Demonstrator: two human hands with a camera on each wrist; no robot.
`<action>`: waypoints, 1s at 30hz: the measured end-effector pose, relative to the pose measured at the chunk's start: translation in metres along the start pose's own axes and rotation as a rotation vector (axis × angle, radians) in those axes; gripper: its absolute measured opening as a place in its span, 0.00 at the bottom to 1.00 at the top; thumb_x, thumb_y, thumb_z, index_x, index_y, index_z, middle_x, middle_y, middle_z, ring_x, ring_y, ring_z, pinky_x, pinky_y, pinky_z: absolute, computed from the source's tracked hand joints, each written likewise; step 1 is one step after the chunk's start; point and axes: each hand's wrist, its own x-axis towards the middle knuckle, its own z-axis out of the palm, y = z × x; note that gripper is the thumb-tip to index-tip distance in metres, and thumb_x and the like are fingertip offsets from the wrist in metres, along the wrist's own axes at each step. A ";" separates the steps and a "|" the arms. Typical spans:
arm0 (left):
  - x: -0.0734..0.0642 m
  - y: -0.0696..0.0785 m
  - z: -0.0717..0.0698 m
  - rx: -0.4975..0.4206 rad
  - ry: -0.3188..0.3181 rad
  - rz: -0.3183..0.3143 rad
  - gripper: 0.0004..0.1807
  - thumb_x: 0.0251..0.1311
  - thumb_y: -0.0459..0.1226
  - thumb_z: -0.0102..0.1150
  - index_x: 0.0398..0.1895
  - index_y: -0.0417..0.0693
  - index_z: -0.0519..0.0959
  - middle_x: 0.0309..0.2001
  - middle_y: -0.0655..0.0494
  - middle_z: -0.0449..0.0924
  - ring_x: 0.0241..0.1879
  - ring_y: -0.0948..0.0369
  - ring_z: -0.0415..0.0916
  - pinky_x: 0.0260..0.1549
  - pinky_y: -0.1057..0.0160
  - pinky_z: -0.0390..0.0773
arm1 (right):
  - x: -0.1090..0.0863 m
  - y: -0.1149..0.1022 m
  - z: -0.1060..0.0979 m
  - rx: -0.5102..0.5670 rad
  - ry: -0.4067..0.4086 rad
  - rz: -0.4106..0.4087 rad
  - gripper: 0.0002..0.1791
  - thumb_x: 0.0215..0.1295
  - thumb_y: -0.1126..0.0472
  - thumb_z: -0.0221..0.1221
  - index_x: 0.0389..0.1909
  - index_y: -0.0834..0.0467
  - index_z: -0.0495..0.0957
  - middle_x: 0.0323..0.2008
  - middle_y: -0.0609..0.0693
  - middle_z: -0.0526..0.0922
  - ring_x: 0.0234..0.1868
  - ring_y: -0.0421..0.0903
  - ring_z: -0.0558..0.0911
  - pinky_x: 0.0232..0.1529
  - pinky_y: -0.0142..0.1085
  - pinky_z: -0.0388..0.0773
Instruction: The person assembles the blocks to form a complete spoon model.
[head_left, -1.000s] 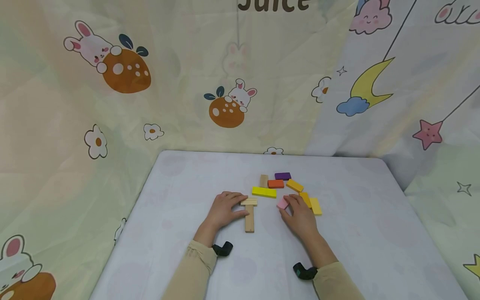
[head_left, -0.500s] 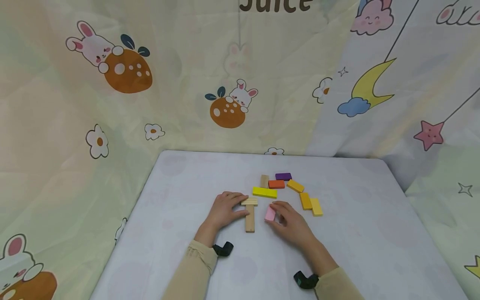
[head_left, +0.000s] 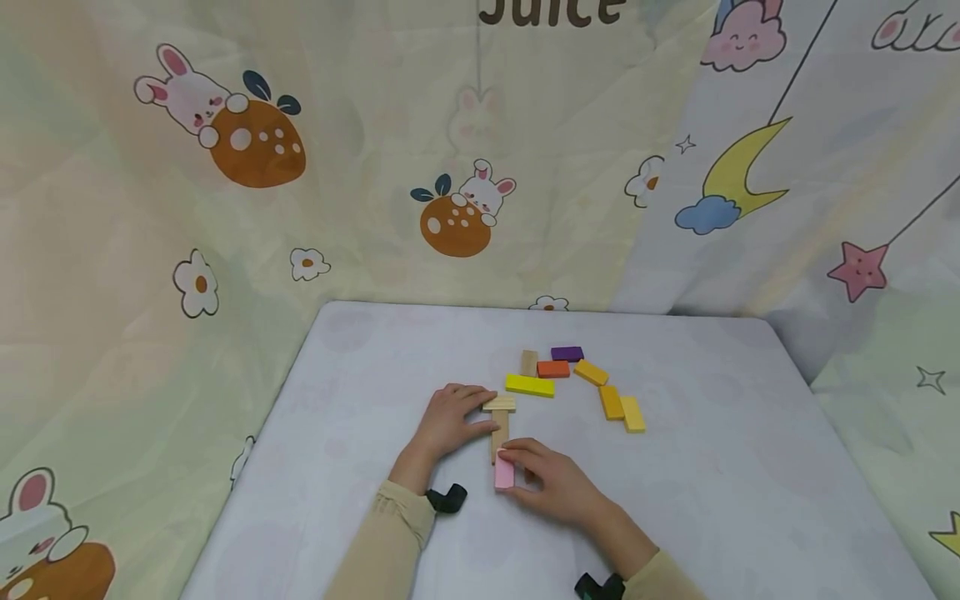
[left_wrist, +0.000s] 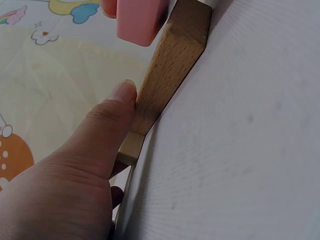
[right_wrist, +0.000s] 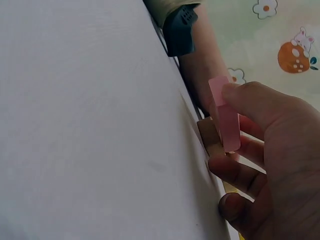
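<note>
On the table, a long natural-wood block (head_left: 500, 439) and a second wood block (head_left: 502, 403) lying across its far end form a T. My left hand (head_left: 448, 423) holds them from the left, its thumb (left_wrist: 122, 93) against the long block's side and its fingertips by the crosspiece; the other fingers are mostly hidden in the left wrist view. My right hand (head_left: 558, 485) pinches a pink block (head_left: 504, 472) between thumb and fingers. In the head view the pink block overlaps the near end of the long block, and the right wrist view shows it tilted.
Beyond the hands lie a bright yellow block (head_left: 529, 385), a wood block (head_left: 529, 363), a red-orange block (head_left: 553, 369) and a purple block (head_left: 567, 354). An orange block (head_left: 591, 372) and two yellow-orange ones (head_left: 611, 402) curve off right. Printed cloth (head_left: 360, 167) hangs behind the table.
My right hand has carried the pink block from beside the yellow-orange blocks leftward and nearer, to the near end of the long wood block. The left hand has stayed in place.
</note>
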 end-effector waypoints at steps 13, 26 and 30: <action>0.000 0.002 -0.001 0.003 -0.014 -0.006 0.36 0.58 0.70 0.51 0.69 0.72 0.70 0.65 0.65 0.74 0.64 0.58 0.68 0.66 0.49 0.65 | -0.005 -0.006 0.005 0.007 -0.056 -0.006 0.29 0.64 0.40 0.62 0.65 0.41 0.74 0.64 0.37 0.74 0.45 0.32 0.77 0.45 0.28 0.78; 0.000 0.000 0.000 -0.005 0.003 0.002 0.36 0.58 0.71 0.50 0.69 0.73 0.70 0.65 0.66 0.74 0.64 0.58 0.69 0.65 0.48 0.66 | -0.005 -0.002 0.011 -0.139 -0.041 -0.075 0.31 0.63 0.37 0.62 0.66 0.40 0.73 0.64 0.35 0.74 0.64 0.38 0.75 0.62 0.42 0.77; 0.000 0.000 0.000 -0.003 0.003 0.004 0.36 0.58 0.70 0.50 0.68 0.72 0.70 0.64 0.66 0.75 0.64 0.58 0.69 0.64 0.48 0.67 | -0.005 -0.001 0.012 -0.186 -0.055 -0.080 0.32 0.63 0.36 0.61 0.67 0.40 0.71 0.65 0.35 0.73 0.65 0.38 0.74 0.62 0.42 0.76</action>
